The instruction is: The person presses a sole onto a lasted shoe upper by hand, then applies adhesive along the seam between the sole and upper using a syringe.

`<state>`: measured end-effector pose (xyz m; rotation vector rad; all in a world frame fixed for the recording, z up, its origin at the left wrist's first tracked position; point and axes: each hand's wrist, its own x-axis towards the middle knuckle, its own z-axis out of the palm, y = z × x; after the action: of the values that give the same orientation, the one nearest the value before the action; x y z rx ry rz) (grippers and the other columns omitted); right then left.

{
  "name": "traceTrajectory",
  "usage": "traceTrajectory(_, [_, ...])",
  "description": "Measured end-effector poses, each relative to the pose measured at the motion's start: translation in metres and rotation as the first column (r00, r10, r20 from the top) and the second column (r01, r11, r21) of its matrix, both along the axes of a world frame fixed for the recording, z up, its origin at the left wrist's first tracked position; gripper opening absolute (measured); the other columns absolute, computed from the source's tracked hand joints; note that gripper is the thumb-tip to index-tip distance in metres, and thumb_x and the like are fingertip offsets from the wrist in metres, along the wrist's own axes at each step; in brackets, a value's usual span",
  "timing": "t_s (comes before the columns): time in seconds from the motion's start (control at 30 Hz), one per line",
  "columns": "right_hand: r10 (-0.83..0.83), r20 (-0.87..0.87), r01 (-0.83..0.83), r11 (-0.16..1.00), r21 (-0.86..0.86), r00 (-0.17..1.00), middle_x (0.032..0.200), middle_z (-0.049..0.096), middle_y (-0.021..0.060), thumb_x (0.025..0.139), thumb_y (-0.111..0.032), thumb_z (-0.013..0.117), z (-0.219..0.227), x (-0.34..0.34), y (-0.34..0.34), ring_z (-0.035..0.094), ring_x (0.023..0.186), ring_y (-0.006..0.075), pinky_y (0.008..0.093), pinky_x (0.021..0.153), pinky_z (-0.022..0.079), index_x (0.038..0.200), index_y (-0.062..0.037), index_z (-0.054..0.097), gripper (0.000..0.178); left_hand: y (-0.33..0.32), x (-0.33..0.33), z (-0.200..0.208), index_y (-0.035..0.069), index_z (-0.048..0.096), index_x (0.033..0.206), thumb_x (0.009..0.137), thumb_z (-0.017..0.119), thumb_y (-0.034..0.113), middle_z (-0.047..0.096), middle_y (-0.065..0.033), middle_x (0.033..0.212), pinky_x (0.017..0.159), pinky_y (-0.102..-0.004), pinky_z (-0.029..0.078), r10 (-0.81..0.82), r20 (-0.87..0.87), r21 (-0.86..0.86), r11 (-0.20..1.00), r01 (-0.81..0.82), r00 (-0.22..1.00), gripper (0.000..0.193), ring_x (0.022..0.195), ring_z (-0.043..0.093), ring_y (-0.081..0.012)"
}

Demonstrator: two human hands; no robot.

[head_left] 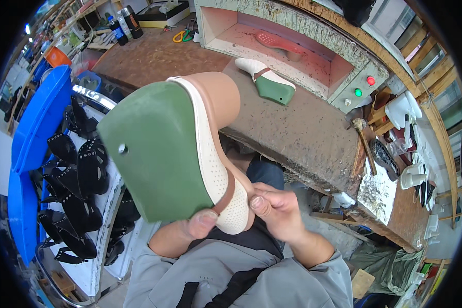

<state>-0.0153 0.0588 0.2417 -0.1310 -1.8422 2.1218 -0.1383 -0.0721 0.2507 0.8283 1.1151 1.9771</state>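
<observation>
Close in front of me is a cream perforated shoe (pixel 206 128) with a brown strap and a tan sole and block heel. It is fitted on a green shoe last (pixel 154 149) that has a round hole in it. The toe points down toward me and the heel is up and away. My left hand (pixel 194 228) grips it near the toe, thumb by the strap, its other fingers hidden behind. Thumb and fingers of my right hand (pixel 278 211) pinch the sole edge at the forefoot. A similar shoe (pixel 267 77) on a green last lies on the bench.
The worn bench (pixel 308 131) carries an open-fronted box (pixel 339 77) with a reddish sole (pixel 280 45) inside. A hammer (pixel 364 141) lies at the right. On my left, a rack (pixel 105 205) holds several black strappy shoes beside blue bins (pixel 38 123). Bottles (pixel 123 28) stand far left.
</observation>
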Motion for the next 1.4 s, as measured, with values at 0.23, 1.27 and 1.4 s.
traceTrajectory(0.23, [0.033,0.057,-0.024,0.988,-0.154,0.998,0.092,0.061,0.009,0.093,-0.018,0.057,0.007,-0.002,-0.006,0.055,0.085,0.0125,0.0241,0.075,0.045,0.094,0.0043,0.067,0.024,0.002,0.01,0.009,0.0,0.033,0.133,0.06,0.068,0.058,0.045,-0.0117,0.119,0.102,-0.0456,0.035,0.153,-0.025,0.053,0.987,-0.151,0.988,0.099,0.116,0.045,-0.0273])
traceTrajectory(1.27, [0.319,-0.274,-0.413,0.802,-0.431,0.907,0.118,0.056,0.0101,0.068,-0.011,0.078,-0.016,-0.016,0.01,0.053,0.109,0.0205,0.0345,0.092,0.043,0.129,-0.0001,0.046,0.069,-0.01,0.015,-0.044,0.0,0.034,0.136,0.072,0.056,0.07,0.048,-0.0135,0.127,0.098,-0.0348,0.042,-0.296,0.346,-0.305,0.862,0.405,0.89,0.098,0.115,0.05,-0.0209])
traceTrajectory(1.4, [0.286,-0.241,-0.364,0.835,-0.413,0.928,0.129,0.048,0.0115,0.069,-0.014,0.076,-0.045,-0.022,0.028,0.046,0.12,0.0225,0.0374,0.097,0.04,0.136,-0.0004,0.036,0.079,-0.006,0.01,-0.048,0.0,0.034,0.137,0.074,0.053,0.071,0.048,-0.0139,0.128,0.097,-0.034,0.042,-0.36,0.373,-0.301,0.825,0.479,0.855,0.097,0.115,0.05,-0.0206])
